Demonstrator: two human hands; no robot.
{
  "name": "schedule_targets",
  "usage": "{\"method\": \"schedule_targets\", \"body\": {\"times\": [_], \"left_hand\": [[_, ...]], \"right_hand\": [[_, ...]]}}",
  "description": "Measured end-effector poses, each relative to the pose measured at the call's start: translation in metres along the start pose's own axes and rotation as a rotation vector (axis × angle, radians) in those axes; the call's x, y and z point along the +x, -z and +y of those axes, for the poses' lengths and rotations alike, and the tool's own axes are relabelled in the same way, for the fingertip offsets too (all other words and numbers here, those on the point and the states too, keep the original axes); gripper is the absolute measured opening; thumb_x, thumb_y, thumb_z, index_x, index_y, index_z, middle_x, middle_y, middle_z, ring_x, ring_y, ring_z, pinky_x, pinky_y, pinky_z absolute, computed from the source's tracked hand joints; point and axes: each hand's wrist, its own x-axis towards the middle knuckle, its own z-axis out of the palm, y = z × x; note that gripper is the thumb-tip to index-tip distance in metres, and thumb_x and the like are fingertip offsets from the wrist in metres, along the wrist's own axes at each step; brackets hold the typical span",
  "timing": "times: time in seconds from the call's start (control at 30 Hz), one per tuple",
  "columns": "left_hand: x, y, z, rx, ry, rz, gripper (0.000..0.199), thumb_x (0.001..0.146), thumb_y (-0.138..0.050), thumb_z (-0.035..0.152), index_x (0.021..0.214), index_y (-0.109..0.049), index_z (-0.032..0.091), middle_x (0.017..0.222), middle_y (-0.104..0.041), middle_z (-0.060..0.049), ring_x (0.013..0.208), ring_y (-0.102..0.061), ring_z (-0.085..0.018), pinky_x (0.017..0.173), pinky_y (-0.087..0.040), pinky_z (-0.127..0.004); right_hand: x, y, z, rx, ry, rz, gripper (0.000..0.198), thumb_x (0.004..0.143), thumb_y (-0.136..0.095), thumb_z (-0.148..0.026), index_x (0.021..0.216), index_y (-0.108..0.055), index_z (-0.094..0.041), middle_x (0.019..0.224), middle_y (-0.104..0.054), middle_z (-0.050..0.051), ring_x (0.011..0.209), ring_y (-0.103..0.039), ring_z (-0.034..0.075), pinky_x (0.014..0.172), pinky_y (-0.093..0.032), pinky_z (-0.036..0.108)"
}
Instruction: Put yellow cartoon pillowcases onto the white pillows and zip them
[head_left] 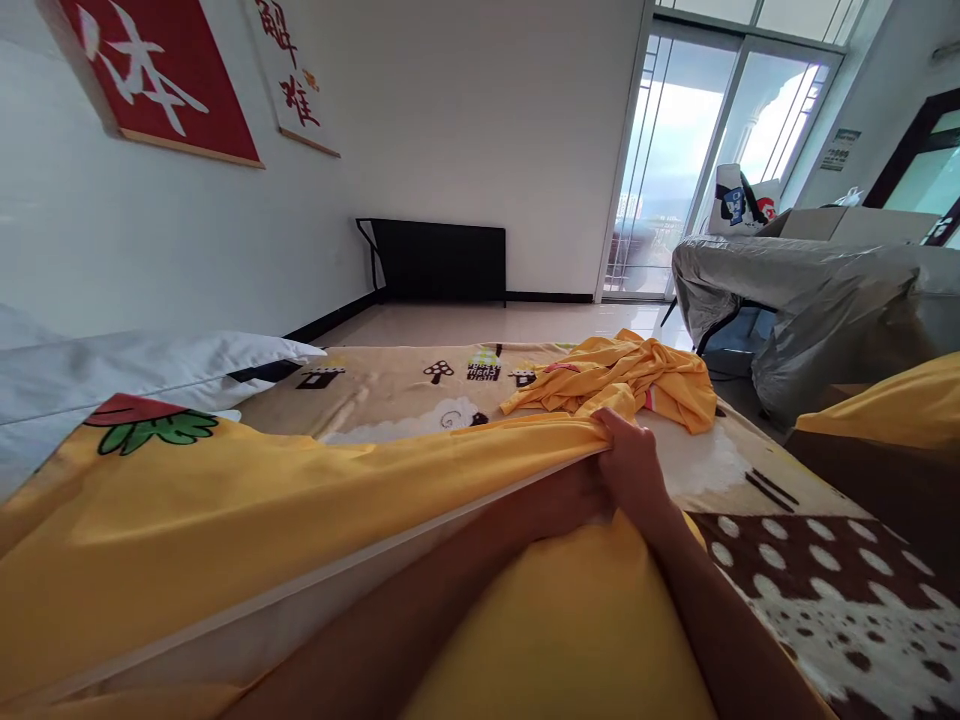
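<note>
A yellow fabric cover [300,500] stretches across the front from the left edge, with a red and green plant print at its upper left corner. A pale strip runs along the edge of its opening. My right hand [630,455] is closed on the cover's gathered right end. My left arm reaches in under the upper layer, and my left hand [574,495] is in shadow against the right one; its fingers are mostly hidden. More yellow fabric [562,620] lies below, between my forearms. Just beyond my hands lies a crumpled yellow-orange cloth [637,375].
A bed blanket [390,375] with mushroom and house prints spreads underneath. White pillows [150,360] lie at left. At right are a brown box [885,490] with yellow cloth on it and a plastic-covered table [810,270]. A black folded panel [439,262] leans by the wall.
</note>
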Motion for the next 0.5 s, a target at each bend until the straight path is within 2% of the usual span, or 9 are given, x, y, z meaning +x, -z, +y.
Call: {"method": "schedule_targets", "body": {"times": [0.1,0.23,0.37,0.5], "left_hand": [[-0.009,0.0,0.003,0.019,0.101,0.069,0.038,0.09,-0.04,0.032,0.126,-0.05,0.022,0.132,-0.053,-0.007,0.122,-0.047,-0.022,0.109,-0.035,-0.039],[-0.014,-0.002,0.007,0.048,0.173,0.075,0.038,0.089,-0.041,0.032,0.123,-0.053,0.02,0.133,-0.053,-0.007,0.126,-0.044,-0.023,0.112,-0.031,-0.041],[-0.011,0.002,0.009,0.075,0.159,0.033,0.034,0.087,-0.043,0.033,0.115,-0.059,0.02,0.128,-0.057,-0.007,0.123,-0.048,-0.024,0.112,-0.03,-0.041],[-0.006,0.002,0.005,0.121,0.179,0.057,0.041,0.086,-0.044,0.032,0.123,-0.054,0.017,0.131,-0.053,-0.011,0.122,-0.046,-0.029,0.11,-0.03,-0.047]], "right_hand": [[-0.001,0.0,0.001,0.041,0.033,0.039,0.034,0.062,-0.039,-0.009,0.087,-0.059,-0.019,0.073,-0.065,0.005,0.069,-0.056,0.019,0.058,-0.029,0.025],[0.0,-0.002,0.004,0.13,0.069,0.073,0.03,0.062,-0.038,-0.011,0.085,-0.056,-0.02,0.073,-0.064,0.004,0.068,-0.055,0.017,0.06,-0.032,0.024],[0.005,-0.003,0.006,0.256,0.099,-0.008,0.033,0.055,-0.037,-0.01,0.081,-0.054,-0.02,0.069,-0.061,0.001,0.064,-0.051,0.015,0.06,-0.033,0.023],[0.012,-0.003,0.013,0.367,0.145,-0.101,0.029,0.054,-0.037,-0.011,0.076,-0.054,-0.019,0.066,-0.058,-0.001,0.064,-0.049,0.014,0.059,-0.034,0.023]]}}
